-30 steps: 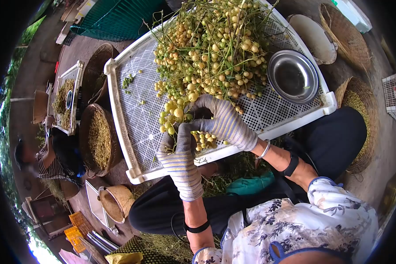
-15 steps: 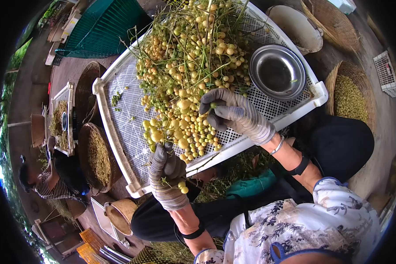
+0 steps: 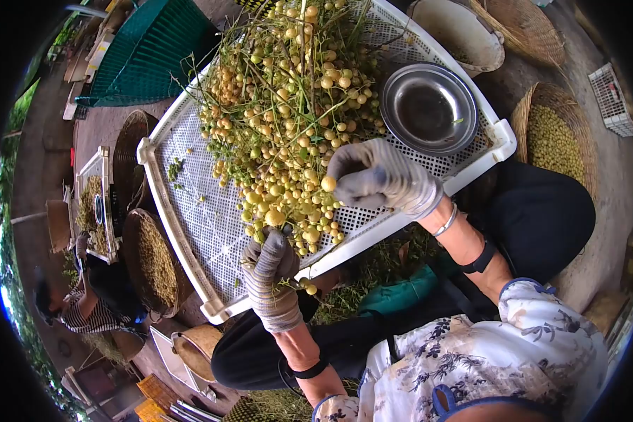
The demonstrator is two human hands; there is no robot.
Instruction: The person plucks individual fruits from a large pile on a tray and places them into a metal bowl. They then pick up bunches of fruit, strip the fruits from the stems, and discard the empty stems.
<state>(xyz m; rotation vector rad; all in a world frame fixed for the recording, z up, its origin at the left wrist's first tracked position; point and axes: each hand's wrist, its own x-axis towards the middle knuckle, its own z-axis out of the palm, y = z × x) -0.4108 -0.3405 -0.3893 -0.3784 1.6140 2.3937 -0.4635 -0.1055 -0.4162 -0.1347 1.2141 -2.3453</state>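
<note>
In a striped, grey-tipped work glove, my left hand [image 3: 271,278] is closed at the near edge of a white perforated tray [image 3: 218,271]. It grips a fruit-bearing stem [image 3: 288,284]; a few small yellow fruits hang from it below the hand. My gloved right hand [image 3: 383,179] is over the tray's right part, fingers curled in. A round yellow fruit [image 3: 328,183] shows beside its fingertips; whether it is held I cannot tell. Between and beyond the hands lies a heap of yellow-green berry-like fruits on twiggy stems [image 3: 288,105]. A steel bowl [image 3: 429,109] sits on the tray, right of the heap.
Woven baskets of picked fruit stand at right [image 3: 554,144] and left [image 3: 156,264]. Beyond the tray are a green basket [image 3: 148,49] and a pale tub [image 3: 457,32]. Another person [image 3: 84,302] sits at far left by a similar tray. Green cloth [image 3: 401,290] lies below the tray.
The view has shifted slightly, moving the tray left in frame. My right hand's fingers have curled in, and the green fruit at its fingertips no longer shows. My left hand keeps its grip.
</note>
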